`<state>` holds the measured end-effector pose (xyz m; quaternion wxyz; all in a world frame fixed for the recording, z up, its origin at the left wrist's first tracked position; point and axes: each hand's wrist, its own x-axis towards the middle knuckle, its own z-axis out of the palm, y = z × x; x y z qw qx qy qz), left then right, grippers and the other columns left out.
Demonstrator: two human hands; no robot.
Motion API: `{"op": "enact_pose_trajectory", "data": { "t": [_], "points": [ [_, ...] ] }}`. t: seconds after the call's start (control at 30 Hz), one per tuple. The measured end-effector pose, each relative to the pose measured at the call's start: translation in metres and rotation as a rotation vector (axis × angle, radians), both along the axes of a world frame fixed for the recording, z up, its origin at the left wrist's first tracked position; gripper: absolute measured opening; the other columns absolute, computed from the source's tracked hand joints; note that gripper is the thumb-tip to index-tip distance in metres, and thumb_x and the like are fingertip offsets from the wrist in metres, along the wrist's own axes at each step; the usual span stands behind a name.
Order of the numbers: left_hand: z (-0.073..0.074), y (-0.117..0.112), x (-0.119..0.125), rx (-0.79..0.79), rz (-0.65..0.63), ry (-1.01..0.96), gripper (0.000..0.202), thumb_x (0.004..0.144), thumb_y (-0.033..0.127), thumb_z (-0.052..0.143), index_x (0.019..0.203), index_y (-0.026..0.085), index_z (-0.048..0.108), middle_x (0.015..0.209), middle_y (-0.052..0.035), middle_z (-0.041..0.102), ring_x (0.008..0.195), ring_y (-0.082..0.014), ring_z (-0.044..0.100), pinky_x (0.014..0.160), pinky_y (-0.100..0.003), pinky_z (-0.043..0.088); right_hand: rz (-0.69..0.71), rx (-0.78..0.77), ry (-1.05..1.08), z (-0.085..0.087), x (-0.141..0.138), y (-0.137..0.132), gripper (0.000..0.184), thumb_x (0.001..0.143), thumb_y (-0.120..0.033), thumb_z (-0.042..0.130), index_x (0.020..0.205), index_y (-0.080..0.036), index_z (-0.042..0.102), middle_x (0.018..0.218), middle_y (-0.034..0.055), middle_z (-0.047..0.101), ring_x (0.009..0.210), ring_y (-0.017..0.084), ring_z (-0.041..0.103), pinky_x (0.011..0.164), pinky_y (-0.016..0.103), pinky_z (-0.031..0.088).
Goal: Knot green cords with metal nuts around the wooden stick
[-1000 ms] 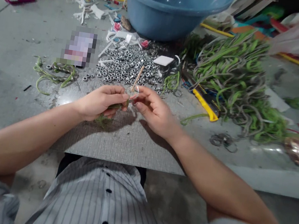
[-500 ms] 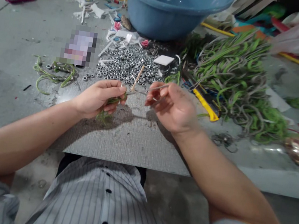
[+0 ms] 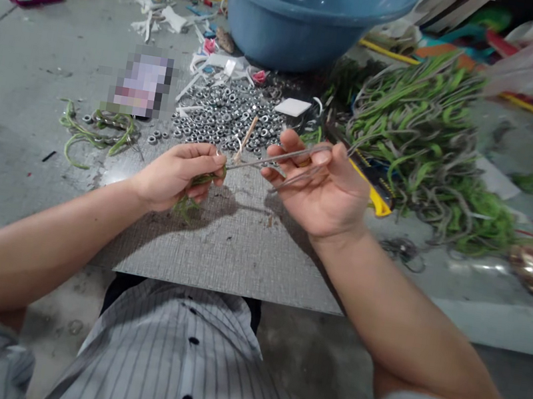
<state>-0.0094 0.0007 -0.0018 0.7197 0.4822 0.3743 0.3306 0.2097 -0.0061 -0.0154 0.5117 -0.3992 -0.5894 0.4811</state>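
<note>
A grey cord (image 3: 262,160) stretches above the worktop (image 3: 232,255) between two bare hands held apart, the left hand (image 3: 182,173) closed on green strands (image 3: 203,179) at one end, the right hand (image 3: 323,188) spread, with the cord across its fingers. Good handling here would seem to call for a firm left pinch, an even, gentle pull from the right, and the loose tail kept clear of the stick (image 3: 247,137) and nuts (image 3: 224,112) just beyond. The left fingers hide where cord and strands meet, so any knot there cannot be made out. Whether the right thumb pinches the cord or merely lies against it is unclear. The right hand partly covers the knife (image 3: 373,196); the basin (image 3: 292,35) is cut off at the top.
</note>
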Motion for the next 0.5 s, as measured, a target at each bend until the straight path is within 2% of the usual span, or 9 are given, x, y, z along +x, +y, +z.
{"op": "enact_pose_trajectory", "data": {
  "t": [0.13,0.5],
  "points": [
    [0.0004,-0.0007,0.0015,0.010,-0.001,0.011,0.021,0.086,0.022,0.058,0.067,0.016,0.051,0.065,0.0021,0.057,0.038,-0.0020,0.037,0.042,-0.020,0.036,0.032,0.057,-0.029,-0.0008,0.0013,-0.0001,0.052,0.088,-0.073,0.035,0.084,-0.028,0.060,0.112,0.0052,0.069,0.113,0.027,0.062,0.078,0.050,0.056],
    [-0.0033,-0.0020,0.0029,0.011,-0.013,0.043,0.022,0.086,0.023,0.058,0.067,0.016,0.051,0.064,0.0015,0.057,0.039,-0.0023,0.038,0.043,-0.019,0.037,-0.027,-0.021,0.112,-0.0035,0.0035,0.0007,0.047,0.089,-0.071,0.036,0.083,-0.032,0.062,0.089,0.0029,0.068,0.112,0.028,0.062,0.087,0.056,0.051]
  ]
}}
